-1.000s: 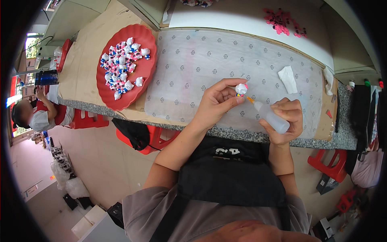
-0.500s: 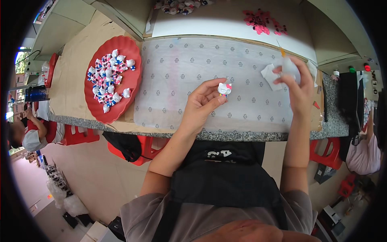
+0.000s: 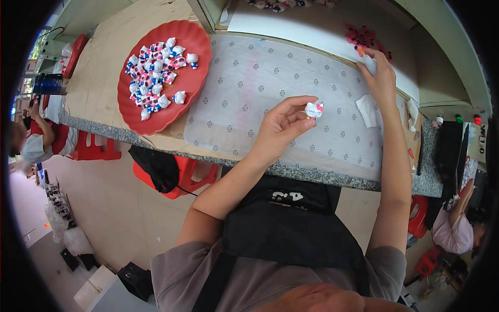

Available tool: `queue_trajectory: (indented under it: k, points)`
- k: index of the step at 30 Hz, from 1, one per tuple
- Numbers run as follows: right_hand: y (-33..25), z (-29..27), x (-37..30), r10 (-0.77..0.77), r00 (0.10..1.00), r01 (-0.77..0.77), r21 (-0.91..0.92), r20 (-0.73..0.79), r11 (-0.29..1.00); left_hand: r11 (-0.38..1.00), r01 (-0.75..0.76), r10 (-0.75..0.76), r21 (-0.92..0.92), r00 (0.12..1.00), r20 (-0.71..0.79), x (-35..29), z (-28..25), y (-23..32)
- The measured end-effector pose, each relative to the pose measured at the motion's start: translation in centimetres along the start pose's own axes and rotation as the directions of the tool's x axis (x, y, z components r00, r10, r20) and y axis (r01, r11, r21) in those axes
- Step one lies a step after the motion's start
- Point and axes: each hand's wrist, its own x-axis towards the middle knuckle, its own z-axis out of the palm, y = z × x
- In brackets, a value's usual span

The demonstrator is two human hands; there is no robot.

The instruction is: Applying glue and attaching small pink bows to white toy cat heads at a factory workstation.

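Observation:
Between the thumb and fingers of my left hand [image 3: 285,124] is a small white cat figurine [image 3: 313,109] with a pink bow, held upright above the sheet. My right hand [image 3: 382,73] is closed round a small whitish squeeze bottle [image 3: 369,64] with an orange tip. That tip is at the shelf's front edge, close to a pile of small pink and black pieces [image 3: 362,35]. A folded white paper [image 3: 366,111] lies on the sheet below my right hand. To the left, a red scalloped plate [image 3: 195,93] bears several similar figurines [image 3: 156,78].
A patterned translucent sheet [image 3: 234,112] covers the worktop, which has a speckled stone edge [image 3: 332,177]. More figurines [image 3: 291,4] lie on the white shelf at the back. A red stool [image 3: 200,174] is under the table; other people sit at both sides.
My right hand has carried the bottle forward to the pink pieces, away from the folded paper. My left hand still holds the figurine. The whole view has shifted and tilted.

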Motion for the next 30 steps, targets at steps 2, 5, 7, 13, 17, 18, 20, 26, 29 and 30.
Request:
queue_trajectory:
  k: [2,5,7,13,17,18,20,26,29,30]
  points:
    - [0.2,0.2,0.2,0.009,0.997,-0.006,-0.039,0.073,0.999,1.000,0.005,-0.005,0.005,1.000,-0.004,0.0,0.0,-0.1]
    - [0.5,0.2,0.1,0.019,0.987,-0.003,-0.104,0.157,0.995,1.000,-0.010,0.011,0.022,1.000,-0.017,0.0,-0.2,-0.2]
    - [0.8,0.0,-0.1,0.013,0.987,-0.005,-0.052,0.159,0.999,0.999,-0.030,0.031,0.021,0.999,-0.036,0.0,-0.1,-0.2]
    - [1.1,-0.3,-1.5,-0.043,0.998,0.039,0.066,0.049,0.997,0.998,-0.036,0.036,0.047,0.999,0.010,0.1,-0.1,-0.4]
    - [-5.4,-4.4,-3.3,0.322,0.924,-0.379,0.589,0.205,0.714,0.999,-0.006,0.007,0.051,1.000,-0.013,-0.2,0.1,-0.4]
    - [-6.7,-5.0,-4.2,0.348,0.911,-0.399,0.688,0.221,0.606,0.997,-0.024,0.026,0.077,0.999,-0.020,-0.1,0.1,-0.4]
    - [-9.3,-4.8,-6.2,0.309,0.896,-0.435,0.775,0.320,0.459,0.993,-0.040,0.045,0.112,0.998,-0.042,-0.5,-0.2,-0.4]
    - [-11.1,-2.7,-8.6,0.357,0.809,-0.566,0.783,0.468,0.258,0.945,-0.094,0.102,0.312,0.995,-0.010,-0.3,0.2,-1.0]
    - [-11.1,-2.1,-8.7,0.373,0.803,-0.560,0.802,0.464,0.208,0.932,-0.108,0.122,0.345,0.992,-0.019,-0.3,0.3,-1.2]
    - [-11.0,-2.0,-8.7,0.375,0.803,-0.567,0.788,0.463,0.240,0.922,-0.119,0.133,0.367,0.991,-0.014,-0.3,0.3,-1.3]
